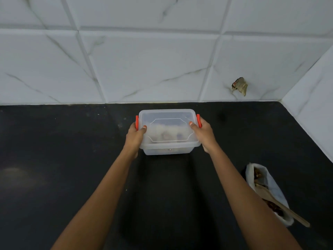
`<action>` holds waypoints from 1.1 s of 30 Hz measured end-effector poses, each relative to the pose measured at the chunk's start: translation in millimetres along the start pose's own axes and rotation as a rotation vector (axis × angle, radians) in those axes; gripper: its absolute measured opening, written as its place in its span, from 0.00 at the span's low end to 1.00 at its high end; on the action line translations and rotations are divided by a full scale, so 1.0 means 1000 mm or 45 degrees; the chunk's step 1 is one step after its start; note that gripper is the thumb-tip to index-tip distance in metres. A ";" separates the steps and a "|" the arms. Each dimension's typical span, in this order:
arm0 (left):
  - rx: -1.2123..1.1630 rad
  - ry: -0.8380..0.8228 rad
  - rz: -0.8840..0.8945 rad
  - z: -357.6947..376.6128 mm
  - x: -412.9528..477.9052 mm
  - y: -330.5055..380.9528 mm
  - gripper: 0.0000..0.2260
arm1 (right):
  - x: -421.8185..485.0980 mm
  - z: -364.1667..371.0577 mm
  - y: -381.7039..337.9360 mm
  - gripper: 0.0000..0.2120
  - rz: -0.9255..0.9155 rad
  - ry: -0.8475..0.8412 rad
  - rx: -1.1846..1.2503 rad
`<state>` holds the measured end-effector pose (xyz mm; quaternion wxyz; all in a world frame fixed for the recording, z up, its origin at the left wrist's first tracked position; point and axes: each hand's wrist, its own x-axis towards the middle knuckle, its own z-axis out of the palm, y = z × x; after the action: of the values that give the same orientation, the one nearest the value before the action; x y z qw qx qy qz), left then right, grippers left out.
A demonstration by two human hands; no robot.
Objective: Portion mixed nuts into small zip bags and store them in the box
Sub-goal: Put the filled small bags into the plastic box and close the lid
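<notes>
A clear plastic box (167,130) with its lid on and a red latch on each short side stands on the black counter (63,159) near the back wall. Blurred shapes, probably filled bags, show through the lid. My left hand (135,137) grips the box's left end, thumb on the lid beside the left red latch (137,122). My right hand (202,134) grips the right end, thumb on the lid by the right red latch (198,120).
A white bowl (277,193) of mixed nuts with a wooden spoon (286,210) in it sits at the front right of the counter. White marble-look tiled walls close the back and the right side. A damaged spot (240,86) marks the back wall.
</notes>
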<state>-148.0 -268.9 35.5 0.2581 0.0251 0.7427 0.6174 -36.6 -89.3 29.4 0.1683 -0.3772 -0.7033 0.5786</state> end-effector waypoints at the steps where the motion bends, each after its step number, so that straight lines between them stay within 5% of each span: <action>1: 0.000 0.003 -0.005 0.001 0.005 0.001 0.20 | 0.005 0.002 -0.001 0.23 0.010 0.000 -0.005; 25: 0.113 -0.071 -0.111 0.007 0.044 -0.007 0.22 | 0.033 0.011 0.010 0.22 0.091 0.038 -0.085; 33: 0.501 0.106 0.239 0.011 0.036 -0.004 0.27 | 0.018 0.006 0.000 0.28 0.031 0.033 -0.270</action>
<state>-173.2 -247.7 17.7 0.1585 0.1185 0.8533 0.4824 -52.5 -80.4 23.8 0.1294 -0.4089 -0.7538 0.4979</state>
